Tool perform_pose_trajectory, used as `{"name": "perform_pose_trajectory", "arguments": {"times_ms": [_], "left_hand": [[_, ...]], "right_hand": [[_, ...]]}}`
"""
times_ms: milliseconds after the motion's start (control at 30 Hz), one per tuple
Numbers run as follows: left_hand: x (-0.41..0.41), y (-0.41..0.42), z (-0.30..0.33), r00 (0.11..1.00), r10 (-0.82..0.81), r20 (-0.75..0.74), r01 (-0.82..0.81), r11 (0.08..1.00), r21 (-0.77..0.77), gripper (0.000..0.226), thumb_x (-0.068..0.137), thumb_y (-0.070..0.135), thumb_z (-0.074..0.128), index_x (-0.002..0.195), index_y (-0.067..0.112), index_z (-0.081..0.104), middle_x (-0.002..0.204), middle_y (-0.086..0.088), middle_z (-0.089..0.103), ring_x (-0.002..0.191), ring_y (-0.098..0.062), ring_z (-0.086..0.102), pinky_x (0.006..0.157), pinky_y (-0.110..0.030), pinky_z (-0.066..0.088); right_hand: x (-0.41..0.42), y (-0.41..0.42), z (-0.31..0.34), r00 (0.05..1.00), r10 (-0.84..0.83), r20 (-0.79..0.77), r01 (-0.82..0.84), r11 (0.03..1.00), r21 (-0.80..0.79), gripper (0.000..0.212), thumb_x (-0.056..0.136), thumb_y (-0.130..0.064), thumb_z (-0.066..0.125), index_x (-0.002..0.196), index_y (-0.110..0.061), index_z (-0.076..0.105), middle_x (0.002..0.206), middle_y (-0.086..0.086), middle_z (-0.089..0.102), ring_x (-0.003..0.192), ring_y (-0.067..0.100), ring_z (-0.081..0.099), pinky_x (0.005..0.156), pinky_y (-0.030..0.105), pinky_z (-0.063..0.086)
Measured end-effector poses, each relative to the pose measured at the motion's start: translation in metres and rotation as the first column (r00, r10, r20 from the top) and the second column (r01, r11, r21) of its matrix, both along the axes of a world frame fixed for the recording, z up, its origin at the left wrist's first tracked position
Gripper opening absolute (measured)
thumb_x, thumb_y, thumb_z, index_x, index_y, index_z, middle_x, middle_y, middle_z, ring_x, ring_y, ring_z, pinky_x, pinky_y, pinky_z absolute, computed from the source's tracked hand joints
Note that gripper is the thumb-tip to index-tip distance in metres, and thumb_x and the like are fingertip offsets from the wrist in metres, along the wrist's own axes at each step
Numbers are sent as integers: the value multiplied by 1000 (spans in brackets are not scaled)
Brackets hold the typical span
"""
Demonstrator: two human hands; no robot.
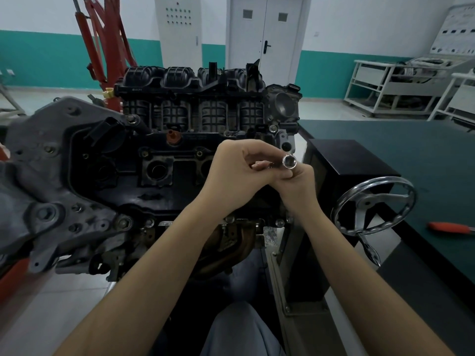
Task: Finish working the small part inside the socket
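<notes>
**A:** Socket (289, 161) status?

**B:** Chrome, open end tilted up toward the camera. Right hand (295, 187) grips it from below, fingers curled round its lower end. Left hand (240, 170) comes in from the side, thumb and fingertips (259, 165) pinching a small metal piece right at the socket's base. Can't tell what that piece is; mostly hidden by the fingers.

**A:** So both hands clenched on it?

**B:** Right is grasping the socket. Left is pinching at the base, touching the right hand. Both held in the air, not resting on anything.

**A:** Where, relative to the engine?

**B:** Just in front of the engine (180, 160), over the right end of its black valve cover, below the throttle body (282, 105). Intake manifold (191, 80) sits along the top edge of the engine, behind the hands.

**A:** Anything beside it?

**B:** Black box (352, 160) of the stand just right of the hands, chrome handwheel (374, 205) on its near side. Green bench (411, 150) beyond that, with a red-handled tool (448, 228) near its right edge, well apart from the hands.

**A:** Background?

**B:** Red engine hoist (102, 44) at far left, grey double door (264, 34) behind the engine, white racks (395, 86) at far right.
</notes>
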State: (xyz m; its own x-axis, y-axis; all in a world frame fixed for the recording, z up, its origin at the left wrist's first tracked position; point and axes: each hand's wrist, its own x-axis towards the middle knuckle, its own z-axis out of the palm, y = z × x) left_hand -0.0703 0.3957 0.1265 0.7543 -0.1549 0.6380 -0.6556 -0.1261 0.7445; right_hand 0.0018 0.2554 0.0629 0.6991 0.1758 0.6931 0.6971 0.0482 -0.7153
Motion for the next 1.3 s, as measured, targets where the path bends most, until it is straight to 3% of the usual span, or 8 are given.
{"name": "perform_pose_trajectory", "arguments": {"times_ms": [233, 367, 467, 633, 800, 967, 1100, 1300], "left_hand": [[1, 0, -3, 995, -89, -37, 89, 996, -19, 35, 76, -13, 72, 105, 7, 68, 96, -16, 72, 94, -27, 71, 90, -37, 55], [0, -4, -1, 1000, 25, 5, -25, 999, 20, 28, 70, -5, 81, 91, 12, 73, 85, -3, 74, 84, -13, 72, 81, -26, 57], [-1, -3, -1, 999, 45, 18, -46, 999, 29, 29, 73, -4, 79, 93, 16, 72, 84, 5, 72, 83, -8, 71, 81, -22, 56], [-1, -3, -4, 999, -29, -18, 29, 999, 14, 37, 77, -14, 71, 105, 10, 68, 93, -11, 72, 93, -23, 71, 90, -34, 55], [0, -4, -5, 993, 96, 72, -100, 994, 53, 25, 72, 0, 80, 92, 14, 73, 86, 4, 72, 86, -7, 69, 80, -20, 54], [-1, -4, -7, 997, 54, 50, -56, 998, 41, 35, 76, -6, 75, 102, 17, 70, 90, 5, 71, 91, -10, 70, 88, -25, 55], [-1, -6, -6, 998, 54, 38, -55, 998, 27, 30, 75, -6, 76, 99, 10, 72, 90, -4, 72, 89, -12, 70, 83, -22, 54], [-2, -3, -4, 993, 111, 46, -113, 993, 39, 28, 73, -2, 80, 94, 15, 73, 84, 4, 72, 84, -7, 70, 81, -21, 55]], "right_hand": [[-1, 0, -1, 1000, -11, 8, 11, 999, -37, 26, 82, 2, 63, 92, -21, 71, 84, -24, 71, 82, -4, 66, 73, 12, 48], [0, 2, -1, 1000, 6, 4, -6, 1000, 1, 23, 80, 2, 67, 90, -17, 73, 90, -9, 74, 89, 11, 70, 79, 20, 51], [-1, 1, 0, 999, 18, 33, -18, 1000, -7, 20, 83, -7, 65, 100, -18, 69, 95, -15, 73, 94, 6, 68, 82, 18, 50], [1, 0, -3, 1000, 14, 12, -14, 1000, -16, 29, 83, 4, 64, 91, -23, 73, 88, -21, 72, 87, -2, 67, 76, 13, 49], [5, 2, -4, 1000, 20, 13, -20, 1000, 17, 20, 80, -1, 69, 95, -13, 73, 92, -4, 75, 91, 17, 70, 82, 24, 52], [2, -1, -2, 999, 34, 32, -33, 998, -49, 26, 85, -6, 65, 104, -24, 68, 94, -20, 72, 93, 2, 67, 80, 16, 50], [2, 1, -1, 1000, 23, -13, -23, 1000, -2, 29, 80, 4, 67, 95, -20, 73, 87, -15, 74, 86, 4, 69, 76, 16, 51], [0, 0, -1, 998, 57, -1, -58, 998, -11, 20, 84, -10, 66, 101, -18, 72, 97, -14, 73, 96, 7, 68, 82, 18, 50]]}}
